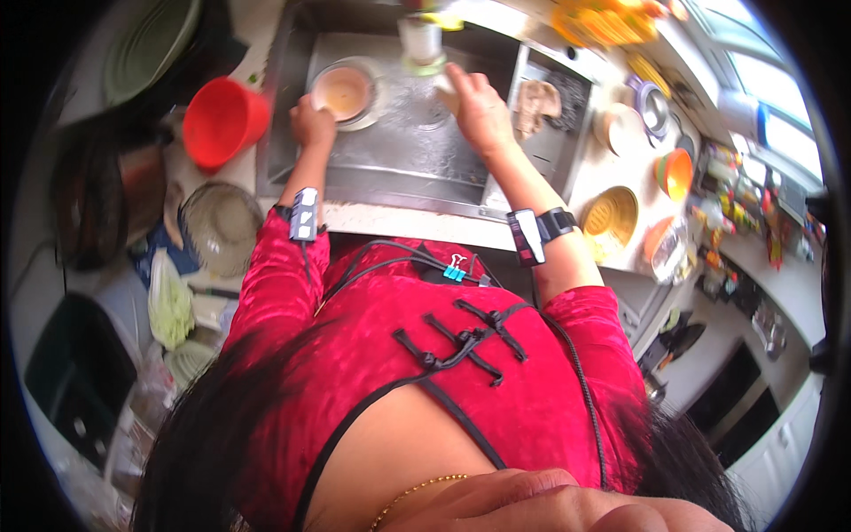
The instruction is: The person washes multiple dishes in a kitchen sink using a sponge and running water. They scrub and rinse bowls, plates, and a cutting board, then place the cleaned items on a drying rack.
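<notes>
My left hand [314,125] grips the near left rim of a round bowl [344,92] with some brownish liquid in it, at the left of a stainless steel sink [399,159]. A wider, pale dish lies under or around the bowl. My right hand [480,110] is over the right part of the basin, fingers raised, beside a white and pale green faucet fitting [420,46]. Something pale shows at its fingers, blurred; whether the hand holds it I cannot tell. Water wets the basin floor near the drain [432,118].
A red plastic bowl [219,126] and a glass bowl [223,223] stand left of the sink. A brown cloth [537,106] lies in the side compartment. On the right counter are a yellow basket [610,216], an orange bowl [675,174] and other bowls.
</notes>
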`<control>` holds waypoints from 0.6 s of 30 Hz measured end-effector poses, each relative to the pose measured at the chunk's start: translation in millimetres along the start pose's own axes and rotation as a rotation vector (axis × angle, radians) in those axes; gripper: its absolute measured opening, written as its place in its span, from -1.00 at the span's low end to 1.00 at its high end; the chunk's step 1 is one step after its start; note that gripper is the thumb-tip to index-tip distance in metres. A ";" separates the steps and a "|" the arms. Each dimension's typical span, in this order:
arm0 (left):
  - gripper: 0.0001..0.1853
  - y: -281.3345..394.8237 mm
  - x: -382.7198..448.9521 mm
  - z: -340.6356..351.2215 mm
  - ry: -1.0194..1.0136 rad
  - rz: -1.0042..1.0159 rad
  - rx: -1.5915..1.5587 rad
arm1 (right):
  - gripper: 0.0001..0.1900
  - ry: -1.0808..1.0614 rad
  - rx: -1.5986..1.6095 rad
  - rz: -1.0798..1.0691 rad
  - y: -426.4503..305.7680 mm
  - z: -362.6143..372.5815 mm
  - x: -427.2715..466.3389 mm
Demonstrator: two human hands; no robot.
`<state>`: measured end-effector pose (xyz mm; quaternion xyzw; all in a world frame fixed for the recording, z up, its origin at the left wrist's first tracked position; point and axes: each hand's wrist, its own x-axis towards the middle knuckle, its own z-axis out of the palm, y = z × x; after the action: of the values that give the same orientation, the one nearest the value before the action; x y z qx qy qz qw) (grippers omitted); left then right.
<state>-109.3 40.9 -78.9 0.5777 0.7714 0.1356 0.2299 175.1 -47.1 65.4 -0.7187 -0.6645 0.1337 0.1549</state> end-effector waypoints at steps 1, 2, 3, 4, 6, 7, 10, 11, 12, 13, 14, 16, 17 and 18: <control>-0.58 2.7 3.0 -1.0 0.007 0.027 0.054 | -0.44 0.025 -0.142 -0.078 6.4 -5.9 -7.3; -0.59 7.7 6.1 -1.7 -0.005 0.022 0.104 | -0.44 0.087 -0.163 -0.075 15.6 -13.5 -14.5; -0.60 13.3 8.7 -3.0 -0.050 0.006 0.141 | -0.43 0.165 -0.166 -0.098 25.8 -21.1 -21.3; -0.58 19.0 11.8 -5.1 -0.090 0.012 0.198 | -0.43 0.279 -0.150 -0.096 40.3 -32.8 -27.2; -0.55 29.9 15.6 -7.3 -0.136 0.005 0.271 | -0.57 0.496 -0.032 0.203 72.0 -58.8 -41.3; -0.56 33.4 16.8 -8.3 -0.143 0.002 0.283 | -0.62 0.617 -0.411 0.137 94.9 -78.3 -45.8; -0.60 37.5 17.6 -9.6 -0.198 0.007 0.354 | -0.71 0.850 0.345 0.790 162.8 -130.5 -66.4; -0.61 37.3 17.5 -9.8 -0.212 0.027 0.337 | -0.66 0.908 0.537 0.924 184.8 -143.1 -72.6; -0.63 36.8 17.8 -10.0 -0.212 0.042 0.325 | -0.65 0.901 0.671 0.985 202.6 -149.0 -80.6; -0.64 36.3 18.2 -10.2 -0.209 0.058 0.311 | -0.64 0.902 0.804 1.034 218.1 -151.0 -86.5; -0.64 35.6 19.0 -10.8 -0.210 0.071 0.295 | -0.63 0.996 0.937 1.070 229.5 -145.0 -89.3; -0.64 35.2 21.4 -13.0 -0.232 0.096 0.268 | -0.59 0.855 1.037 1.130 243.7 -144.7 -100.9; -0.64 35.3 22.8 -14.6 -0.234 0.093 0.258 | -0.55 0.789 1.043 1.232 244.7 -143.7 -104.2; -0.64 35.2 23.3 -16.5 -0.255 0.089 0.250 | -0.50 0.748 0.569 1.253 240.9 -139.4 -105.1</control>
<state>-93.9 74.5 -52.6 0.6479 0.7206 -0.0257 0.2457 442.2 -174.7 95.2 -0.8898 0.0213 0.1103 0.4424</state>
